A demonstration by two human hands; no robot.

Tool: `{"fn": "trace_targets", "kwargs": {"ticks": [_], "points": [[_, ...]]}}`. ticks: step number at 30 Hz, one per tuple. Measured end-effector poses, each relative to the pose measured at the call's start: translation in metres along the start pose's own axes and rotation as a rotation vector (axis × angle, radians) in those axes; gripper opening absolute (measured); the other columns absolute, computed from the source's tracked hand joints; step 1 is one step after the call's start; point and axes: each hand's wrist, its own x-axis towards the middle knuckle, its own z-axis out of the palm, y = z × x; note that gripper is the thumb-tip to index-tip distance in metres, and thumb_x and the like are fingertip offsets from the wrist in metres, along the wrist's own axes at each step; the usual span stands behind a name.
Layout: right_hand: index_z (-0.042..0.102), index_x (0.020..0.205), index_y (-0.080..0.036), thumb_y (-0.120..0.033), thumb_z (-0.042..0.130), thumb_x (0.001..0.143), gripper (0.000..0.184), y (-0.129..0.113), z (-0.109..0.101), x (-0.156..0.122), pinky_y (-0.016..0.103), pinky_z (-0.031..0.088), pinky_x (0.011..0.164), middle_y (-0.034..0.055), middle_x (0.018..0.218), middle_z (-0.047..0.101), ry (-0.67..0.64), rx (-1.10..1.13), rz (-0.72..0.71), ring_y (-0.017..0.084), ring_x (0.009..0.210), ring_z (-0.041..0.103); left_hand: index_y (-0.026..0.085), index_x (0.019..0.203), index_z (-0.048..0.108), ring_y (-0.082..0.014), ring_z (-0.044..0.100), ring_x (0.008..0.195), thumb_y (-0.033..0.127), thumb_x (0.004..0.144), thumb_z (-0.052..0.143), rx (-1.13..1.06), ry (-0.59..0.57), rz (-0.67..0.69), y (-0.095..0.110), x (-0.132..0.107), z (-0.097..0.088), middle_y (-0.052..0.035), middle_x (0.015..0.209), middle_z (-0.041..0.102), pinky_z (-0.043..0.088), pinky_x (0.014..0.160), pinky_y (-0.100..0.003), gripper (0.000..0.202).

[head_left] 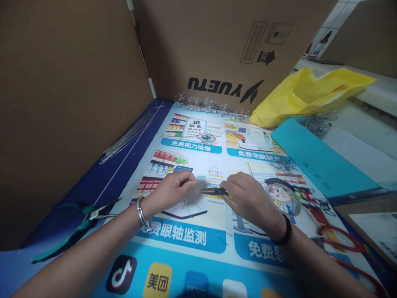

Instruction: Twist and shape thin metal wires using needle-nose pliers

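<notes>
My left hand (173, 188) is closed in a pinch on a small clear piece with thin wires (194, 194) hanging from it, just above the printed poster (186, 238) that covers the table. My right hand (248, 196) is closed round small black-tipped pliers (214, 191), whose nose points left and meets the piece my left hand holds. A silver bangle is on my left wrist and a black band on my right.
Green-handled pliers (77, 225) lie at the left on the blue cloth. A bundle of thin straight wires (127, 136) lies beside the cardboard wall (62, 103). A yellow plastic bag (307, 93), a teal sheet (316, 159), red-handled pliers (344, 240) and loose wire bits (285, 163) are to the right.
</notes>
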Motion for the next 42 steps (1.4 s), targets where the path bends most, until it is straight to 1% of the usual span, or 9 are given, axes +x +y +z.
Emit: {"fn": "trace_targets", "kwargs": {"ticks": [3, 6, 11, 18, 25, 30, 34, 38, 42], "points": [[0.063, 0.082, -0.014, -0.018, 0.054, 0.082, 0.01, -0.001, 0.0, -0.001, 0.031, 0.035, 0.067, 0.0078, 0.077, 0.06, 0.101, -0.088, -0.042, 0.019, 0.074, 0.048, 0.017, 0.071, 0.052, -0.0094, 0.043, 0.059, 0.027, 0.084, 0.045, -0.074, 0.016, -0.042, -0.004, 0.002, 0.002, 0.0033, 0.064, 0.049, 0.034, 0.055, -0.021, 0.018], [0.063, 0.085, -0.015, -0.017, 0.054, 0.083, 0.009, -0.006, -0.001, -0.001, 0.032, 0.034, 0.067, 0.0069, 0.076, 0.06, 0.107, -0.18, -0.108, 0.019, 0.074, 0.047, 0.017, 0.069, 0.05, -0.0084, 0.04, 0.055, 0.028, 0.083, 0.046, -0.129, 0.007, -0.072, -0.004, 0.002, 0.005, 0.004, 0.061, 0.047, 0.032, 0.052, -0.02, 0.018], [0.062, 0.089, -0.017, -0.014, 0.054, 0.085, 0.01, -0.012, 0.0, -0.003, 0.033, 0.033, 0.068, 0.0056, 0.078, 0.06, 0.115, -0.284, -0.155, 0.018, 0.074, 0.047, 0.017, 0.069, 0.049, -0.0079, 0.04, 0.052, 0.03, 0.083, 0.047, -0.207, -0.028, -0.125, 0.0, 0.001, 0.009, 0.005, 0.058, 0.045, 0.031, 0.051, -0.02, 0.019], [0.061, 0.09, -0.017, -0.017, 0.053, 0.086, 0.009, -0.014, 0.0, -0.003, 0.033, 0.032, 0.067, 0.0057, 0.079, 0.061, 0.104, -0.287, -0.149, 0.018, 0.075, 0.047, 0.017, 0.07, 0.048, -0.0064, 0.037, 0.048, 0.035, 0.083, 0.049, -0.349, -0.063, -0.185, 0.002, -0.001, 0.014, 0.006, 0.055, 0.045, 0.03, 0.048, -0.019, 0.022], [0.061, 0.09, -0.017, -0.016, 0.051, 0.087, 0.011, -0.016, 0.0, -0.003, 0.033, 0.033, 0.067, 0.0058, 0.078, 0.061, 0.099, -0.252, -0.149, 0.018, 0.074, 0.047, 0.017, 0.07, 0.048, -0.0058, 0.036, 0.047, 0.035, 0.084, 0.049, -0.379, -0.077, -0.201, 0.002, -0.002, 0.015, 0.0056, 0.057, 0.045, 0.028, 0.047, -0.019, 0.023], [0.061, 0.091, -0.016, -0.014, 0.051, 0.086, 0.011, -0.015, 0.001, -0.003, 0.033, 0.033, 0.067, 0.0059, 0.078, 0.061, 0.096, -0.246, -0.155, 0.018, 0.074, 0.047, 0.016, 0.069, 0.049, -0.0068, 0.036, 0.049, 0.037, 0.083, 0.049, -0.367, -0.083, -0.181, 0.004, -0.003, 0.014, 0.006, 0.056, 0.043, 0.029, 0.049, -0.02, 0.025], [0.061, 0.091, -0.017, -0.014, 0.049, 0.088, 0.013, -0.017, -0.003, -0.002, 0.033, 0.031, 0.066, 0.0056, 0.077, 0.06, 0.099, -0.247, -0.163, 0.017, 0.074, 0.046, 0.016, 0.07, 0.049, -0.0076, 0.038, 0.053, 0.034, 0.083, 0.049, -0.318, -0.064, -0.151, 0.001, -0.002, 0.014, 0.0058, 0.058, 0.043, 0.03, 0.052, -0.02, 0.022], [0.062, 0.089, -0.017, -0.015, 0.046, 0.089, 0.015, -0.022, -0.01, 0.0, 0.034, 0.029, 0.063, 0.005, 0.075, 0.059, 0.053, -0.278, -0.159, 0.017, 0.072, 0.044, 0.017, 0.069, 0.049, -0.0089, 0.041, 0.058, 0.028, 0.084, 0.047, -0.164, -0.007, -0.094, -0.002, -0.001, 0.014, 0.0052, 0.061, 0.046, 0.032, 0.055, -0.021, 0.019], [0.061, 0.089, -0.017, -0.016, 0.044, 0.089, 0.017, -0.026, -0.015, 0.004, 0.034, 0.026, 0.06, 0.0045, 0.071, 0.056, -0.015, -0.29, -0.139, 0.018, 0.068, 0.04, 0.017, 0.07, 0.05, -0.0109, 0.047, 0.063, 0.024, 0.084, 0.045, 0.047, 0.053, 0.001, 0.002, -0.002, 0.011, 0.0034, 0.065, 0.052, 0.034, 0.058, -0.022, 0.016]]}}
